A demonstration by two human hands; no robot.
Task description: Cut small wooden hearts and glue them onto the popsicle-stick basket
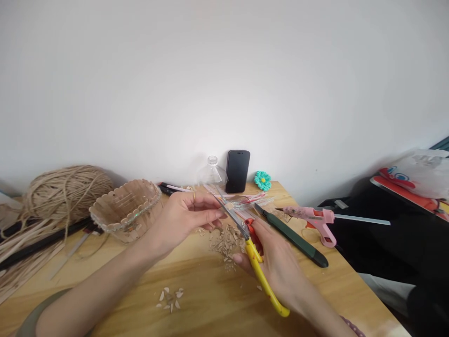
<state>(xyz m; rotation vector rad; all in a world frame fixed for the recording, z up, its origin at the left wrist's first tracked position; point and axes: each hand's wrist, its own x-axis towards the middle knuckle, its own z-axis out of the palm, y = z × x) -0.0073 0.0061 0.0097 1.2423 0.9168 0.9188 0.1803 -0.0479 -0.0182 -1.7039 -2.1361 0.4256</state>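
Note:
My right hand (277, 262) is wrapped around yellow-handled scissors (257, 267), whose blades point up and left. At the blades, a small beige piece (229, 205) shows just beyond the fingertips of my left hand (196, 210). That hand is closed in a pinch; most of what it grips is hidden by the fingers. Below the blades lies a pile of small beige clippings (227, 241). Nearer to me on the table, several pale slivers (170, 297) are set out in a ring around a small brownish heap.
Left stand an oval wooden-stick basket (126, 229) and a twine ball (70, 189). A clear bottle top (212, 173), phone (238, 171) and teal flower (263, 180) are along the wall. A green craft knife (294, 238) and pink glue gun (317, 217) lie right.

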